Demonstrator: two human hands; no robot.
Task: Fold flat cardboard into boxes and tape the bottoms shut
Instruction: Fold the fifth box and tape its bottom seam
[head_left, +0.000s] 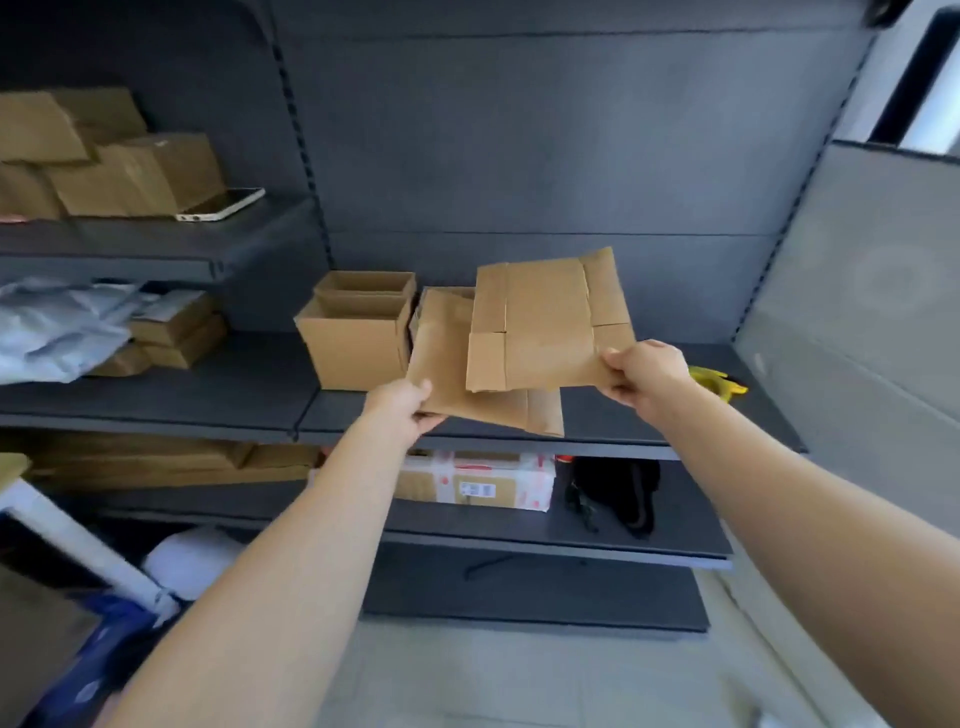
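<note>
Crowding the upper shelf at far left are several brown cardboard boxes (119, 171), with a white-edged phone (221, 204) lying flat just beside them at the shelf's front. One level down, grey plastic bags (57, 332) spill over a few low cartons (176, 332).

Further right, on the middle shelf (249, 384), two made-up boxes (353, 338) stand open-topped, the smaller one behind the larger and touching it. Below them, on the lower shelf, lies a parcel (478, 480) wrapped in red-and-white tape.

The left hand (402, 410) grips the lower left corner of a flat cardboard blank (447, 358), thumb on top and fingers curled beneath; the blank lies tilted over the shelf's front edge (whether it touches the shelf I cannot tell).

Overlapping it, and raised higher, is a second flat cardboard sheet (545, 322) with its flaps and creases showing, held out in front of the dark back panel. The right hand (644, 371) pinches this sheet's lower right corner between thumb and curled fingers.

Beneath, on the lower shelf, sits a black object (613, 493), too dark to identify. Just right of the right hand, a yellow item (719, 383) rests on the middle shelf, partly hidden by the wrist.
</note>
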